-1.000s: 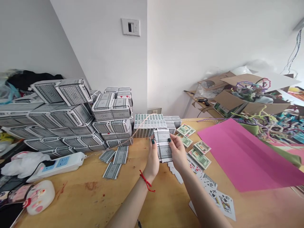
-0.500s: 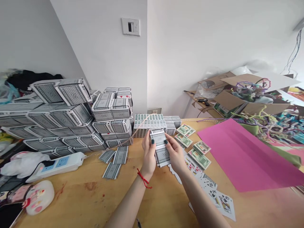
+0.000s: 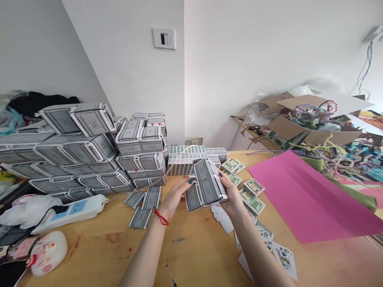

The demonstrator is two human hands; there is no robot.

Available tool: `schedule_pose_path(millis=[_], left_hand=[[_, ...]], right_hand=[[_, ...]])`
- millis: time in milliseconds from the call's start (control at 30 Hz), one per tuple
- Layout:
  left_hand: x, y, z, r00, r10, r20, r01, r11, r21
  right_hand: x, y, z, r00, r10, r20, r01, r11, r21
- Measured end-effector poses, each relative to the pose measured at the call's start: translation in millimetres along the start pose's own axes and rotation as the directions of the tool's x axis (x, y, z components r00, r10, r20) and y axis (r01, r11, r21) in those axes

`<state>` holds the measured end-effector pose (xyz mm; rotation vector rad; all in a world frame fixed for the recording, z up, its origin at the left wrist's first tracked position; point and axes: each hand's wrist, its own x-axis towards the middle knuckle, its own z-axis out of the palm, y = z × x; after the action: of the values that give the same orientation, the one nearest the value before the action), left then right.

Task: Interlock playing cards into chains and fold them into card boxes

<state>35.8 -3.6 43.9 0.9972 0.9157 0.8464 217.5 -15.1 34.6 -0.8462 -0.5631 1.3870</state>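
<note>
1. The card box (image 3: 206,181) is held tilted above the middle of the desk (image 3: 104,255), nearer the far edge than the near one; a patterned back faces up, and a second patterned panel shows at its lower left.
2. The left hand (image 3: 174,196), with a red bracelet (image 3: 161,217) at its wrist, pinches the box's left side; the thumb lies at that edge, while the other fingers are mostly hidden, probably bent underneath.
3. The right hand (image 3: 232,197) grips the opposite side; its thumb presses along the striped flank, and I cannot tell how its hidden fingers lie.
4. Three loose cards (image 3: 142,217) lie patterned side up to the left of the hands; face-up cards (image 3: 284,257) spread toward the desk's near right corner, partly behind the right forearm; banknote-printed cards (image 3: 253,201) lie beside the pink sheet (image 3: 308,199), which reaches toward the right edge.
5. Stacked boxes (image 3: 92,119) fill the far left corner; a power strip (image 3: 72,213) lies in front of them, toward the left edge.
</note>
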Motion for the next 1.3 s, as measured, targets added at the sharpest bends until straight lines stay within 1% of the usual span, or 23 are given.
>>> schedule_pose_path(millis=[67, 133, 233, 300, 367, 433, 500, 567, 667, 700, 767, 833, 900, 967, 1000, 1033, 1100, 1167, 1200, 1267, 1300], left_hand=[[-1, -3, -0.7, 0.995, -0.072, 0.067, 0.077, 0.994, -0.072], [0, -6, 0.5, 0.993, -0.097, 0.068, 0.106, 0.982, -0.156], [3, -9, 0.1, 0.998, -0.061, 0.012, 0.062, 0.974, -0.217], [4, -8, -3.5, 1.0, 0.0, -0.015, -0.003, 0.982, -0.191], [4, -5, -8.6, 0.996, 0.086, -0.036, -0.09, 0.99, -0.108], [3, 0, -13.2, 0.983, 0.179, -0.045, -0.179, 0.984, 0.004], [2, 4, -15.9, 0.967, 0.251, -0.042, -0.246, 0.965, 0.092], [1, 7, -16.8, 0.96, 0.278, -0.027, -0.273, 0.955, 0.117], [0, 8, -16.5, 0.962, 0.272, -0.01, -0.27, 0.959, 0.086], [0, 8, -16.3, 0.963, 0.268, -0.017, -0.266, 0.961, 0.079], [0, 8, -16.2, 0.968, 0.248, -0.042, -0.245, 0.967, 0.062], [-1, 9, -16.9, 0.977, 0.206, -0.062, -0.206, 0.979, 0.005], [-1, 10, -18.3, 0.979, 0.196, -0.063, -0.202, 0.973, -0.108], [-2, 10, -19.2, 0.972, 0.233, -0.038, -0.235, 0.94, -0.248], [-2, 9, -18.6, 0.967, 0.255, -0.008, -0.245, 0.917, -0.313], [-3, 8, -16.8, 0.962, 0.269, 0.035, -0.238, 0.899, -0.369], [-3, 2, -9.1, 0.953, 0.261, 0.15, -0.176, 0.887, -0.427], [-2, -5, 3.7, 0.944, 0.237, 0.23, -0.129, 0.905, -0.405], [-2, -8, 10.8, 0.945, 0.228, 0.235, -0.128, 0.918, -0.375], [-2, -12, 23.1, 0.96, 0.239, 0.149, -0.185, 0.935, -0.303], [-2, -12, 27.2, 0.959, 0.263, 0.103, -0.228, 0.937, -0.265]], right_hand=[[1, 2, 0, 1.0, -0.017, 0.01, 0.017, 1.0, 0.008], [1, 5, 0, 0.998, -0.055, -0.024, 0.055, 0.998, 0.009], [2, 6, -2, 0.994, -0.087, -0.073, 0.083, 0.995, -0.055], [2, 4, -4, 0.994, -0.081, -0.068, 0.072, 0.989, -0.126], [2, 0, -5, 0.998, -0.063, -0.024, 0.058, 0.983, -0.173], [0, -6, -5, 0.997, -0.047, 0.059, 0.057, 0.981, -0.186], [-3, -12, -4, 0.987, -0.045, 0.153, 0.074, 0.979, -0.192], [-7, -16, -3, 0.97, -0.058, 0.235, 0.11, 0.971, -0.211], [-11, -18, -3, 0.947, -0.059, 0.315, 0.145, 0.955, -0.258], [-12, -17, -2, 0.947, -0.048, 0.317, 0.139, 0.953, -0.27], [-12, -15, -2, 0.958, -0.022, 0.286, 0.102, 0.959, -0.266], [-11, -14, -1, 0.972, -0.012, 0.236, 0.062, 0.976, -0.208], [-9, -13, 0, 0.983, -0.025, 0.181, 0.046, 0.992, -0.117], [-8, -12, -1, 0.992, -0.059, 0.113, 0.063, 0.997, -0.037], [-7, -11, -1, 0.993, -0.088, 0.075, 0.088, 0.996, -0.005], [-7, -10, -1, 0.992, -0.12, 0.04, 0.119, 0.993, 0.02], [-7, -8, 0, 0.981, -0.193, -0.003, 0.193, 0.98, 0.051], [-9, -7, 3, 0.97, -0.242, 0.012, 0.242, 0.969, 0.042], [-11, -6, 5, 0.966, -0.254, 0.042, 0.253, 0.967, 0.026], [-15, -8, 9, 0.956, -0.267, 0.121, 0.272, 0.962, -0.024], [-16, -9, 11, 0.948, -0.272, 0.163, 0.284, 0.957, -0.055]])
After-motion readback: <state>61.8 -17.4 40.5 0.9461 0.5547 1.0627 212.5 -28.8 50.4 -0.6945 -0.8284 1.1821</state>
